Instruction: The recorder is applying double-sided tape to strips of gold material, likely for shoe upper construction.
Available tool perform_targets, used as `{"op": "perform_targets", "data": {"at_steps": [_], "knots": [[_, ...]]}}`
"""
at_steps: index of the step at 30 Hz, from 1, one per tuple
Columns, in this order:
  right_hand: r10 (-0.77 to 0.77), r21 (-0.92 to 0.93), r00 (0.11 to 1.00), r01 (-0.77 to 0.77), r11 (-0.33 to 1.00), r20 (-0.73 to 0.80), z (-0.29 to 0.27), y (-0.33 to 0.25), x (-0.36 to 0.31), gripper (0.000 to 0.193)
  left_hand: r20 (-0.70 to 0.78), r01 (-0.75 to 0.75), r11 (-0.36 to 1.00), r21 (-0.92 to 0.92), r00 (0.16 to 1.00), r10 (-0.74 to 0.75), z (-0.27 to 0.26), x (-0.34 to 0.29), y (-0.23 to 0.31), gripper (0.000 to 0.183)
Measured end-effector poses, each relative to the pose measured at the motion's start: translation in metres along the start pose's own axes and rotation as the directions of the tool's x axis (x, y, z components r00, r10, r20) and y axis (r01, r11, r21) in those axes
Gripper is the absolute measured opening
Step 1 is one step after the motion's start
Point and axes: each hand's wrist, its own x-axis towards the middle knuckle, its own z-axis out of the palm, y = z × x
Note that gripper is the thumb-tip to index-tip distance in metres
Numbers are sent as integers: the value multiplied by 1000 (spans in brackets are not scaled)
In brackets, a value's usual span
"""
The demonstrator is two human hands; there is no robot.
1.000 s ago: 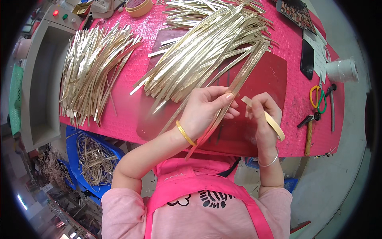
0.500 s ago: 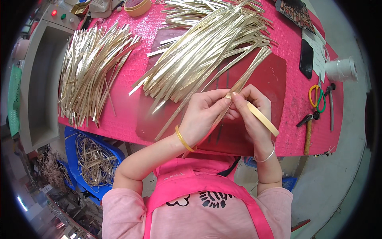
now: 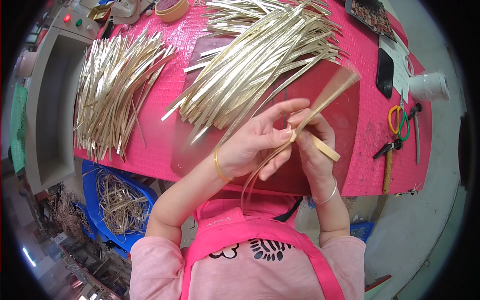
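Observation:
A gold strip (image 3: pixel 327 97) slants between my hands, its upper end smeared into a fan by motion and its lower end trailing across my left palm side. My right hand (image 3: pixel 315 142) pinches it near the middle, where a pale tape band (image 3: pixel 293 135) sits around it. In the same hand is a narrow cream tape roll (image 3: pixel 326 149), seen edge-on. My left hand (image 3: pixel 257 140) has its fingers spread, the thumb tip touching the strip beside the band. Beyond them lies a large heap of gold strips (image 3: pixel 250 70) on a dark red mat (image 3: pixel 345 125).
Another bundle of gold strips (image 3: pixel 117 90) lies at left on the pink table cover (image 3: pixel 155 135). A blue bin (image 3: pixel 90 190) below holds loose trimmings. At right are scissors (image 3: pixel 401 122), a hammer (image 3: pixel 387 170), a black phone (image 3: pixel 384 72) and a white spool (image 3: pixel 429 87).
My left fingers have spread from their closed pinch. The strip's upper end has swung right and blurred, and the tape roll has shifted slightly left and toward me.

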Motion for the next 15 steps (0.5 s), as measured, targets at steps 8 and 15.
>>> {"op": "perform_targets", "data": {"at_steps": [8, 15], "knots": [[-38, -146, 996, 27, 989, -77, 11, -11, 0, 19, -298, -33, 571, 820, 827, 476, 9, -7, -4, 22], [-175, -228, 984, 167, 959, -16, 8, -2, 0, 12, -377, -117, 964, 238, 904, 202, 3, 0, -5, 19]]}}
